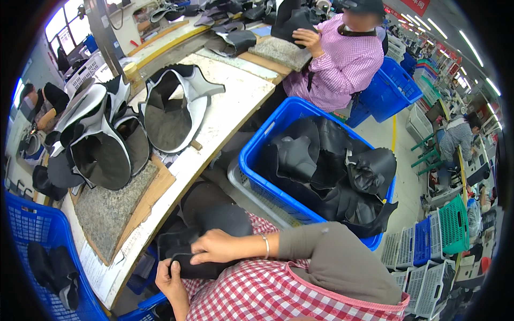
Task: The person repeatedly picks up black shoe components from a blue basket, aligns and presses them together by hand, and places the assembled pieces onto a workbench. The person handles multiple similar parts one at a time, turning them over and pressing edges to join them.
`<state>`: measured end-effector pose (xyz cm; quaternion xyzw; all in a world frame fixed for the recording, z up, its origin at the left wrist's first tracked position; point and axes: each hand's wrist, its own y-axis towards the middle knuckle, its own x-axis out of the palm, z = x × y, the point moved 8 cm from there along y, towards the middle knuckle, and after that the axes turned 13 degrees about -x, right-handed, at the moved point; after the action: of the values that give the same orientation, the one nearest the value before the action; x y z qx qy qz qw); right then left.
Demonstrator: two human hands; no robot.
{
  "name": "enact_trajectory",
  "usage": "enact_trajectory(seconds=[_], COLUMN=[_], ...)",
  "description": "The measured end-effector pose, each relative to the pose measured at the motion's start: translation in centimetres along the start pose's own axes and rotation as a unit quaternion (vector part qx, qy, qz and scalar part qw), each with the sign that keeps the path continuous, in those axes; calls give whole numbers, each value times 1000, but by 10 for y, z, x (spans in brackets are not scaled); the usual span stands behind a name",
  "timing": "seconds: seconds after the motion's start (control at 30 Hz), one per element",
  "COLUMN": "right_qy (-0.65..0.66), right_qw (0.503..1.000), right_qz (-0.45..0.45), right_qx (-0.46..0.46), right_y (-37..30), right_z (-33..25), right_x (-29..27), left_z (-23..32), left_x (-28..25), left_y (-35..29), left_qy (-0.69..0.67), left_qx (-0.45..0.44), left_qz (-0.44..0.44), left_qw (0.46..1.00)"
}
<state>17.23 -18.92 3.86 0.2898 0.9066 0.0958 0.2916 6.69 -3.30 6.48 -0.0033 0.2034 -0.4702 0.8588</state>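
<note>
Checked apron, both hands gripping black piece, blue crate.

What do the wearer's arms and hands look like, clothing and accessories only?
Right hand: ungloved, slim, light-coloured bracelet at the wrist; plain grey-brown sleeve ending on the forearm. Left hand: ungloved, nothing seen at the wrist; its sleeve isn't visible.
</note>
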Motion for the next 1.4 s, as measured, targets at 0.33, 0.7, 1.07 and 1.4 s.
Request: enact_trajectory(seconds=[0.33, 0.7, 1.07, 1.4], right_qy=[-28, -136, -73, -279], right_qw=[994, 927, 990, 926], right_qz=[-17, -46, -5, 149], right_qx=[-101, -347, -124, -205], right_y=[-12, 15, 100, 382], right_z=[-49, -146, -41, 21], right_x=[-12, 15, -8, 14], left_z=[34, -47, 30, -11], left_x=[-17, -79, -417, -420], left_y=[-26, -19, -13, 284], left_qy=[40, 93, 93, 614], left_qx=[126, -158, 121, -130], left_qz=[-74, -115, 582, 322], left_qw=[989, 976, 799, 709])
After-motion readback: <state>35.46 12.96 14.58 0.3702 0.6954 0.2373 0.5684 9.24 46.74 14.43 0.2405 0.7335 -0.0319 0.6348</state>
